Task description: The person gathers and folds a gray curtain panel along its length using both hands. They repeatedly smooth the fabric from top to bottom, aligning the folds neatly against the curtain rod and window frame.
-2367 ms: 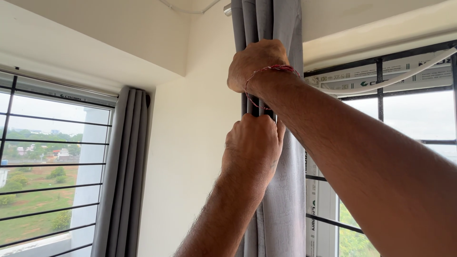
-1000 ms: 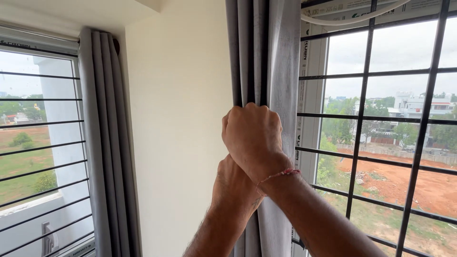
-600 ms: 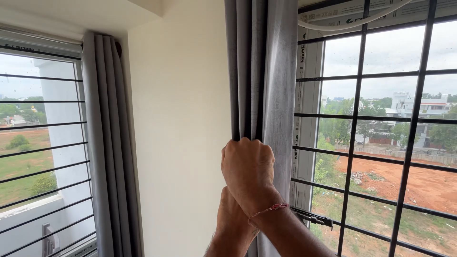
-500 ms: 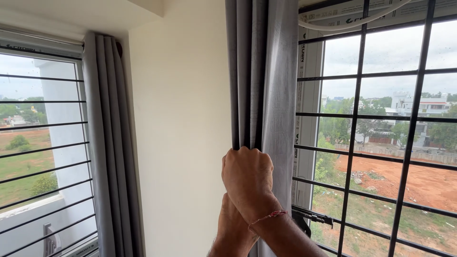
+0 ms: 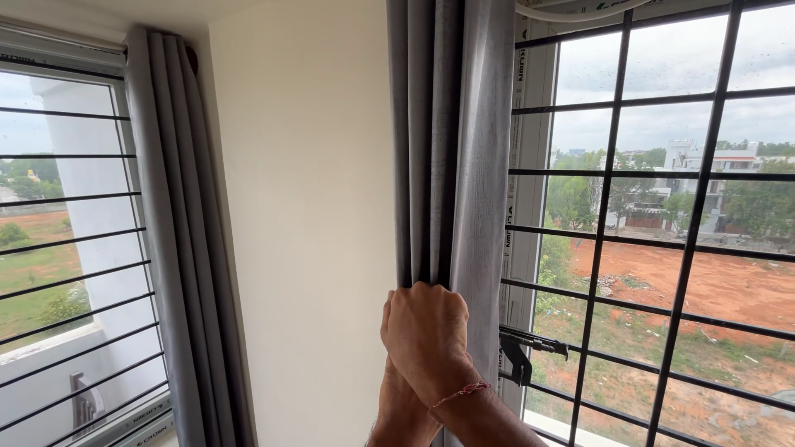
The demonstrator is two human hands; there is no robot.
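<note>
— That grey curtain [image 5: 451,149] hangs bunched into tight pleats, right in the corner, between the cream wall [image 5: 306,223] and the barred window [image 5: 662,223] on the right. Both hands are on it, low in the view.

— Which hand is which?

— The upper one, with the red thread bracelet [image 5: 457,394] on its wrist, is the right hand [image 5: 426,335]. Its fingers are curled together into a fist, clamped around the gathered folds. The left hand [image 5: 403,407] sits just beneath, touching it, mostly hidden; I can't tell whether those fingers are closed on the cloth.

— How would you handle the gathering well?

— I'd say keep the pleats stacked evenly inside the fist and the pull straight down along the hang, not sideways, so no fold slips out. The outer fold nearest the window looks looser than the rest, so it wants tucking in. Mind the black window handle [image 5: 526,352] just beside the cloth; fabric could snag there.

— And the other curtain?

— The left curtain [image 5: 178,248] hangs gathered by the left window [image 5: 66,232], well apart.
</note>
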